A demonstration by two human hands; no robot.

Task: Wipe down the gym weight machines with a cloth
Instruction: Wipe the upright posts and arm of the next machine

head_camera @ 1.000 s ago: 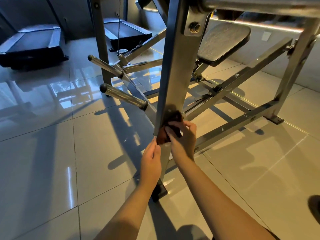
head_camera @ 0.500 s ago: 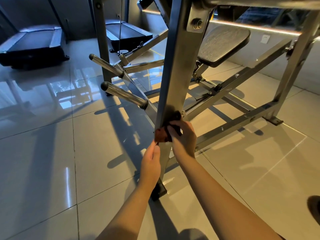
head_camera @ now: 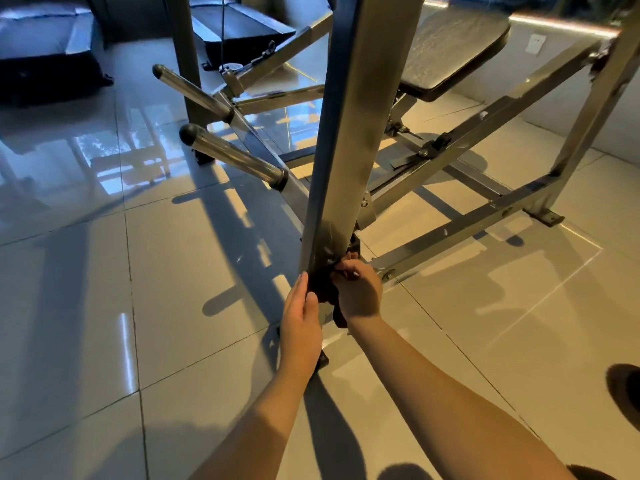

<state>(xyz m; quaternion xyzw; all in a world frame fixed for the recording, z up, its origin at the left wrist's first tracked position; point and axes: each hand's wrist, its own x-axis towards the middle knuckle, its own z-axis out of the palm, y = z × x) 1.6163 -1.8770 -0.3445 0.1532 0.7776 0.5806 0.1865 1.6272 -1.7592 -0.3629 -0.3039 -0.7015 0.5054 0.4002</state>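
Observation:
A grey steel upright post (head_camera: 349, 140) of the weight machine rises in the middle of the head view. A dark cloth (head_camera: 322, 289) is wrapped round its lower part, close to the floor. My right hand (head_camera: 358, 294) grips the cloth against the post's right side with curled fingers. My left hand (head_camera: 300, 318) lies with straight fingers along the post's left edge, touching the cloth. The post's foot is mostly hidden behind my hands.
Two chrome weight pegs (head_camera: 232, 155) stick out to the left of the post. A black padded seat (head_camera: 453, 50) and slanted frame bars (head_camera: 485, 216) fill the right. Treadmills (head_camera: 45, 60) stand at the back left. The glossy tile floor (head_camera: 86, 306) spreads on the left.
Both hands and the cloth have slid down the post toward its foot. The camera has tilted lower and come closer.

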